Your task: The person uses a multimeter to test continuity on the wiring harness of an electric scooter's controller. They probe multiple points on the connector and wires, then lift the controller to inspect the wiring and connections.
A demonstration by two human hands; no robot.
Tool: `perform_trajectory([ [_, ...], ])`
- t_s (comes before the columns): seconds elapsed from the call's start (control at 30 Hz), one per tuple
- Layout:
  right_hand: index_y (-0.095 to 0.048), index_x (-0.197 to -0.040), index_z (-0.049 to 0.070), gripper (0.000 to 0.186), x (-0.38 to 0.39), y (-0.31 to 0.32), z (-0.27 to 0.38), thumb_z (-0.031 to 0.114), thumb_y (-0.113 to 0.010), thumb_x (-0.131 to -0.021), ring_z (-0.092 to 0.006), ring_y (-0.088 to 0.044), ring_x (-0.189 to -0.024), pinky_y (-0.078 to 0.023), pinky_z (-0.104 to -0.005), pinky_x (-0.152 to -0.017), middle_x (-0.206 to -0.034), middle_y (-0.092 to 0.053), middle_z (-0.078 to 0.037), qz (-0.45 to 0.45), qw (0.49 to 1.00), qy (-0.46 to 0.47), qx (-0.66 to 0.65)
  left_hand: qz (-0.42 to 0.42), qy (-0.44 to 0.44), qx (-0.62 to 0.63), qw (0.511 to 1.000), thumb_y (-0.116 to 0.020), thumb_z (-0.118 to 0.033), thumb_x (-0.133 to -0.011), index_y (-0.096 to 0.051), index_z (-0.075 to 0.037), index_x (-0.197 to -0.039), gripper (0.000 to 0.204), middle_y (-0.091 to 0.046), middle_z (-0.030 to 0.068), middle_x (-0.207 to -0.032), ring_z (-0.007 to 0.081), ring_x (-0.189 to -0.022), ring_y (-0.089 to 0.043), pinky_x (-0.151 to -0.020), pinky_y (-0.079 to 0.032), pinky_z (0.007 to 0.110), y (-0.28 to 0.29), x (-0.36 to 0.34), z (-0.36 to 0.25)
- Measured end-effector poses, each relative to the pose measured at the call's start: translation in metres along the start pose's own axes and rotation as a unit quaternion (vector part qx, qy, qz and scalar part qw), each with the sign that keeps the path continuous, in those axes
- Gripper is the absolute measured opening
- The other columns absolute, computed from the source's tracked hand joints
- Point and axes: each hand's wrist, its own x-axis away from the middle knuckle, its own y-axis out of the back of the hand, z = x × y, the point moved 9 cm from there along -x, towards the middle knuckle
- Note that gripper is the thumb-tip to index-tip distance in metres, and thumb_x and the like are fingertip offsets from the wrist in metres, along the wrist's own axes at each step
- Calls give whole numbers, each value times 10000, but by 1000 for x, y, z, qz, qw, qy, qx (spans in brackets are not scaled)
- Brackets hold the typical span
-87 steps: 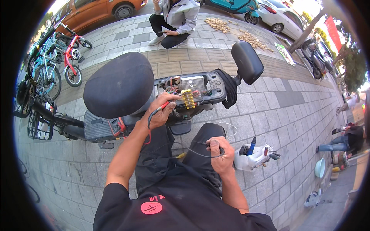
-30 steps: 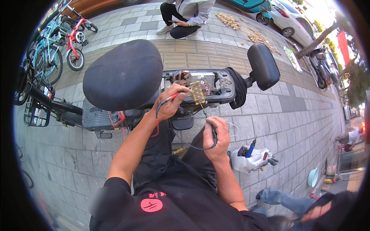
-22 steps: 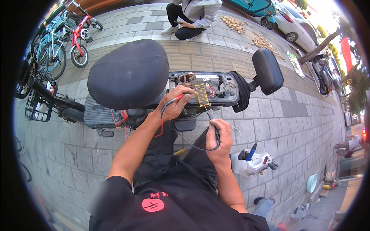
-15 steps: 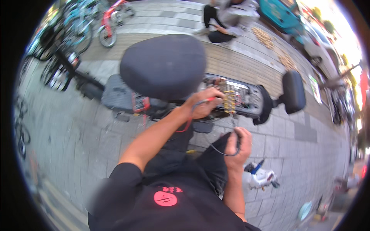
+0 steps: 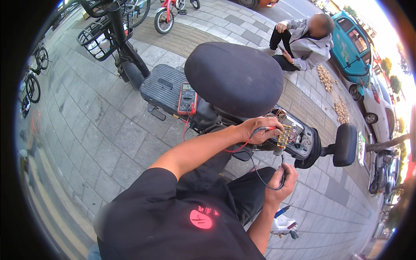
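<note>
My left hand [image 5: 260, 131] is closed on a red test probe [image 5: 269, 128], its tip by a row of yellow, block-shaped electrical parts [image 5: 284, 138]. My right hand [image 5: 284, 180] pinches a black test probe [image 5: 283, 159], its thin metal tip at the near end of that row. Its black lead [image 5: 261, 177] loops below. Behind my left hand is the opened rear of an electric scooter, with wires and a finned metal part showing under the tilted-up black seat [image 5: 236, 80]. A red-edged multimeter [image 5: 187, 99] lies on the ribbed footboard [image 5: 162, 84]. Whether the tips touch metal, I cannot tell.
A padded backrest [image 5: 345, 144] sticks out at the scooter's right end. Beyond the seat another person [image 5: 308, 43] sits low on the pavement. Light brown piles [image 5: 325, 79] lie near a teal vehicle [image 5: 353, 45]. White-bodied equipment with a blue-handled tool [image 5: 282, 211] stands beside my right forearm.
The view has shifted, so the scooter and both hands appear farther right and lower, and the picture is sharper. Both hands keep their probes at the yellow parts.
</note>
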Motion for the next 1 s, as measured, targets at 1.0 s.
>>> perform_trajectory([
  [1.0, -746, -1143, -30, 158, 0, 1, -1, -68, -707, -994, -311, -716, -1049, -587, -399, -937, -1160, -713, -182, 2, 1000, 1, -15, 3, 19, -8, 1000, -704, -239, -1128, -740, -32, -1248, 242, -766, 164, -1161, 352, -1119, -746, -987, -580, 431, -1, 1, 1],
])
